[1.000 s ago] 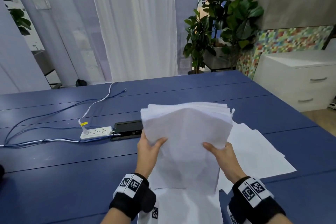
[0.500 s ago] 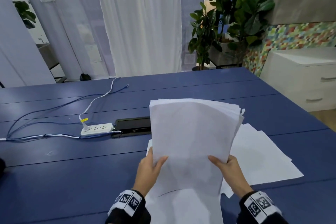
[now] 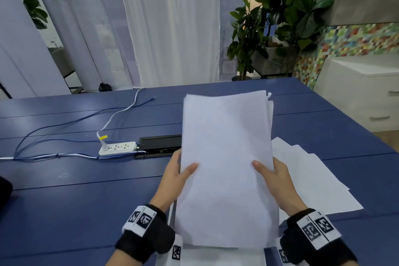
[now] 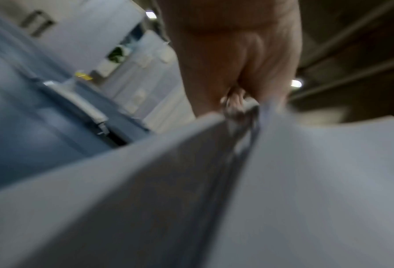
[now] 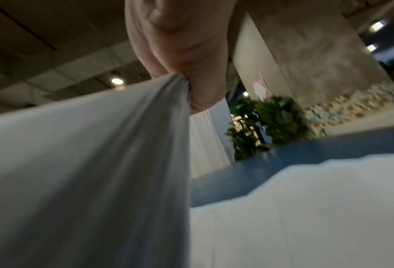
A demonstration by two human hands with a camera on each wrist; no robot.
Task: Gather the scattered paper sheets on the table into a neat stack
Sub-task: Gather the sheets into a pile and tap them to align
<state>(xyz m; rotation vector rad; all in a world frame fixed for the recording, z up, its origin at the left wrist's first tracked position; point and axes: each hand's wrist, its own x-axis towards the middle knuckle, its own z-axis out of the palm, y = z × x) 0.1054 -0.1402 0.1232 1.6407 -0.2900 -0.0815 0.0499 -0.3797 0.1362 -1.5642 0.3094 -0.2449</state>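
Observation:
I hold a thick bundle of white paper sheets (image 3: 226, 157) upright over the blue table (image 3: 75, 201). My left hand (image 3: 172, 177) grips its left edge with the thumb on the front, and my right hand (image 3: 274, 177) grips its right edge the same way. The left wrist view shows the bundle's edge (image 4: 237, 163) pinched under my left hand (image 4: 234, 101). In the right wrist view my right hand (image 5: 182, 79) pinches the sheets (image 5: 99, 163). Several loose sheets (image 3: 313, 179) lie fanned on the table to the right, and more paper (image 3: 216, 257) lies under the bundle's lower edge.
A white power strip (image 3: 117, 148) with blue and white cables (image 3: 54, 154) lies left of centre, beside a black cable hatch (image 3: 159, 146). Potted plants (image 3: 280, 24) stand beyond the far edge, and a white drawer cabinet (image 3: 367, 88) is at the right.
The bundle has gone from drooping forward to standing straighter and taller, its top edge more even. Both hands keep their grip on its sides.

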